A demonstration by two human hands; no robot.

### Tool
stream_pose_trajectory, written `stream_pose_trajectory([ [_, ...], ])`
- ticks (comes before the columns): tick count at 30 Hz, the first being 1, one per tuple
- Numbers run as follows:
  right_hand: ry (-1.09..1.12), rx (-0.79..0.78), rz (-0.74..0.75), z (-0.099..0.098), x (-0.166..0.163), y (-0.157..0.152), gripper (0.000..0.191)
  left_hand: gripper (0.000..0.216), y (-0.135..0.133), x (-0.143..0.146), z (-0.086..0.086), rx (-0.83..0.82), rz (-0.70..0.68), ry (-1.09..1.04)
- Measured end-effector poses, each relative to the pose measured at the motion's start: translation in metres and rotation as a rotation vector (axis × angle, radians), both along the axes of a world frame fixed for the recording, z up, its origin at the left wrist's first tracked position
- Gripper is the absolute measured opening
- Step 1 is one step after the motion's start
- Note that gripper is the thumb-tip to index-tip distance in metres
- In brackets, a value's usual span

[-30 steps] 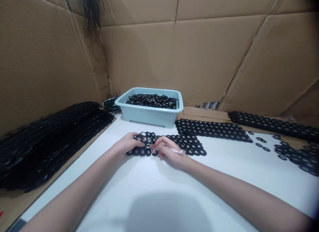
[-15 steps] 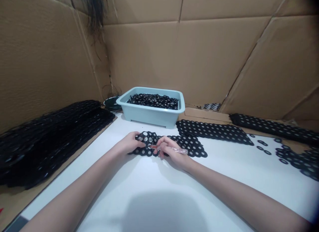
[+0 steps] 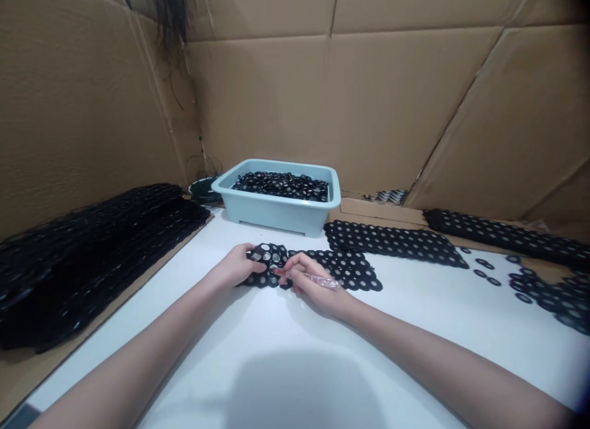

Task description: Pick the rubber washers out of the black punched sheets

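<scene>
My left hand (image 3: 237, 266) is closed on the left end of a black strip of linked rings (image 3: 353, 270) with pale round centres, which lies on the white table. The strip's left part is lifted and bunched a little between my hands. In a pen-like hold, my right hand (image 3: 308, 283) grips a slim tool (image 3: 326, 283) with a reddish shaft and a clear, plastic-wrapped handle. Its front end points at the rings beside my left thumb. The exact shape of the tip is too small to make out.
Behind my hands stands a light blue basin (image 3: 276, 214) holding many loose black rings. A second ring strip (image 3: 396, 241) lies at right, with loose rings (image 3: 486, 264) farther over. Bundled black strands (image 3: 92, 257) fill the left side. Cardboard walls (image 3: 391, 103) close off the back.
My right hand has rolled slightly, and the tool's handle end has dropped and shifted left. My left hand keeps its hold on the strip. The view has shifted very slightly.
</scene>
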State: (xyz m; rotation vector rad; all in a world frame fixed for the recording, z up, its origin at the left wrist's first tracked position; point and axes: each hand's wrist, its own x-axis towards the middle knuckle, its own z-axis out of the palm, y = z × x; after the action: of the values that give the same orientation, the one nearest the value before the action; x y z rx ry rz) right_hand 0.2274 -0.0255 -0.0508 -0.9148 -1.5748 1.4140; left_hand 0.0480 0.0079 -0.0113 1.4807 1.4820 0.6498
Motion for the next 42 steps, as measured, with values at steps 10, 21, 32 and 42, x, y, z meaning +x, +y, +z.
stream_pose_trajectory([
  [10, -0.241, 0.208, -0.055, 0.01, -0.003, -0.009, 0.013, 0.026, -0.021, 0.013, -0.01, 0.295, 0.129, 0.161],
  [21, -0.143, 0.192, -0.008, 0.008, -0.001, -0.003, 0.012, 0.032, -0.018, 0.012, -0.007, 0.224, -0.041, 0.145],
  [32, 0.066, -0.024, 0.07, -0.008, 0.004, 0.007, 0.009, 0.043, -0.01, -0.003, 0.005, 0.226, -0.376, 0.326],
  [42, -0.235, 0.118, 0.087, 0.005, 0.005, -0.002, 0.011, 0.043, -0.009, -0.004, -0.001, 0.239, -0.32, 0.446],
])
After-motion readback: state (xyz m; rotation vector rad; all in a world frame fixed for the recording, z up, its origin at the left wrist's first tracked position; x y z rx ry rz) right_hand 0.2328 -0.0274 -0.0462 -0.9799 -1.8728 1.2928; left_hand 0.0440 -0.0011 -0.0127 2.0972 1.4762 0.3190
